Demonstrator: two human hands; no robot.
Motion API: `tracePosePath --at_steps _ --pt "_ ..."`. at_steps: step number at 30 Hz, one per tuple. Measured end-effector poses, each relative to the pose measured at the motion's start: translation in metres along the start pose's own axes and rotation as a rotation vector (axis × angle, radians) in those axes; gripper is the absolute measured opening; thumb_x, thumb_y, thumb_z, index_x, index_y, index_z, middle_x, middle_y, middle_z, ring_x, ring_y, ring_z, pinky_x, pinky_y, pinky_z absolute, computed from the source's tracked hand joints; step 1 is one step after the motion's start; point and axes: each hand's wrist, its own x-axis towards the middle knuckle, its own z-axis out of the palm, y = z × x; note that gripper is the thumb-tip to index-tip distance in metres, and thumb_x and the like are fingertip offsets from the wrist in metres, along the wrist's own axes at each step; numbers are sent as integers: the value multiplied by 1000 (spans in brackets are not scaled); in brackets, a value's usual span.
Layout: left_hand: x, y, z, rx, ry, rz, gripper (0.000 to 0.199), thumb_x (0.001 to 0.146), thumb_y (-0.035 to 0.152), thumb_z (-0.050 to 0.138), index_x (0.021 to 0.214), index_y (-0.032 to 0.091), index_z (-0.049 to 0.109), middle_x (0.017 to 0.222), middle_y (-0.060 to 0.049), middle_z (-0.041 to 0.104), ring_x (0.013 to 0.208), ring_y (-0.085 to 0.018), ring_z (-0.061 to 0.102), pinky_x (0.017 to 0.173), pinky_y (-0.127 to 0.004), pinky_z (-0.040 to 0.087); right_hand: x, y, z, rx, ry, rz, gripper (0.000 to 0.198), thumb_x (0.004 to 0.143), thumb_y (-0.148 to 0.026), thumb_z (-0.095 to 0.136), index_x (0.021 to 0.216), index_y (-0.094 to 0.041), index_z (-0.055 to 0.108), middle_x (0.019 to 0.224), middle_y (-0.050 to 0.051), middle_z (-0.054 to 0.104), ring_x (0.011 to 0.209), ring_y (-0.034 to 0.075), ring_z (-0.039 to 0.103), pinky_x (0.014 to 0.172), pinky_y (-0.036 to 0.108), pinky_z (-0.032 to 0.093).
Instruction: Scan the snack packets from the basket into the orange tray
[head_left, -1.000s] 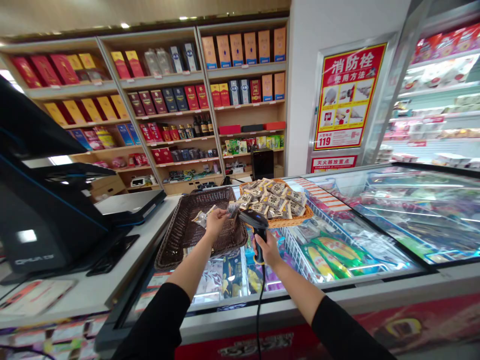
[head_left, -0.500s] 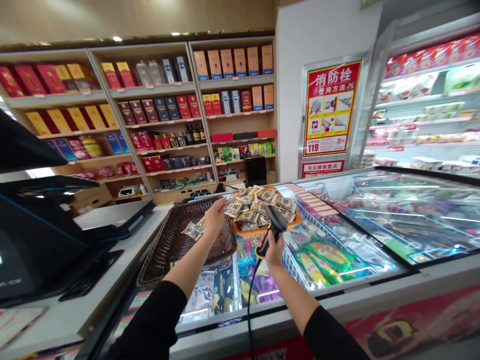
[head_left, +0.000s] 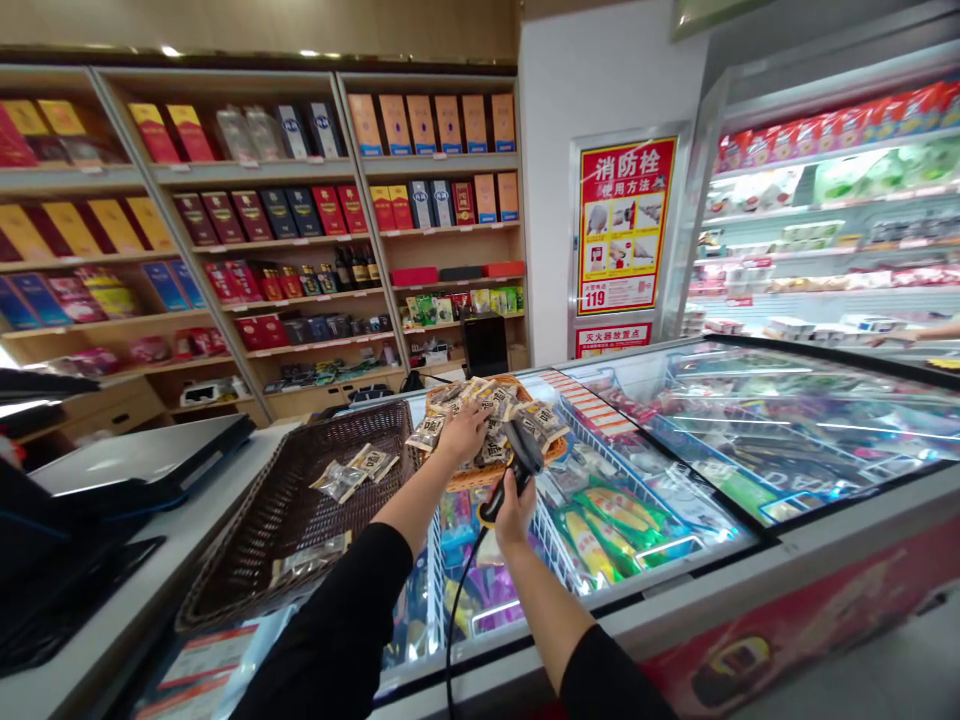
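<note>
My left hand (head_left: 462,436) rests over the pile of small printed snack packets (head_left: 541,422) in an orange wicker basket (head_left: 556,449), fingers stretched onto the packets. My right hand (head_left: 516,512) is wrapped round the handle of a black and yellow barcode scanner (head_left: 523,447), whose head is above the basket's near side and whose cable hangs down. Left of the basket stands a dark brown woven basket (head_left: 289,490). Two packets (head_left: 356,472) lie near its middle, and more packaging (head_left: 311,557) lies near its front, partly hidden by my left arm.
Both baskets stand on the glass top of a chest freezer (head_left: 630,490) holding frozen goods. A counter (head_left: 172,530) with a flat scale-like device (head_left: 150,455) is on the left. Shelves (head_left: 300,240) of boxes line the back, and a chilled display (head_left: 825,220) stands right.
My left hand has moved from the dark basket's right edge onto the packets in the orange basket. The view has shifted right. My right hand still holds the scanner over the orange basket.
</note>
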Motion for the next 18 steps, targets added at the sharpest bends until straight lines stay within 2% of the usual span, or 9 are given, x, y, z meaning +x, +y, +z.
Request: tracePosePath --at_steps 4,8,10,12,15,18 --pt "-8 -12 -14 -46 73 28 48 92 35 38 140 27 42 146 -6 41 138 -25 31 113 -49 22 -1 -2 0 -34 -41 -7 34 80 -53 58 81 -23 42 53 -6 51 36 11 46 36 24 39" --pt "-36 -54 -35 -18 152 -54 47 89 31 44 135 21 48 143 -9 44 134 -25 37 110 -42 30 -6 -9 -2 -27 -114 -20 32 81 -51 57 82 -23 42 54 -6 51 37 11 46 39 25 41" --pt "-61 -85 -45 36 157 -167 47 87 27 45 134 20 49 142 -10 45 133 -25 39 109 -39 32 -10 -10 -2 -47 -154 -30 30 82 -50 56 81 -23 42 55 -6 51 38 12 47 40 26 42" --pt "-90 -117 -50 103 134 -347 50 84 22 48 133 18 50 142 -13 44 130 -26 42 107 -37 34 -15 -8 -2 -88 -203 -40 30 83 -50 55 80 -23 42 54 -5 51 39 12 48 41 26 42" --pt "-129 -158 -50 167 22 -599 56 78 19 55 134 18 49 144 -17 40 131 -30 40 103 -41 38 -21 -1 -1 -130 -305 -38 29 83 -49 55 80 -23 44 54 -5 52 40 13 49 42 27 43" --pt "-148 -183 -41 119 -101 -688 54 77 22 59 131 17 52 135 -18 51 124 -30 48 98 -39 41 -21 6 -2 -144 -378 5 29 82 -49 56 82 -23 44 58 -4 55 41 14 51 42 28 43"
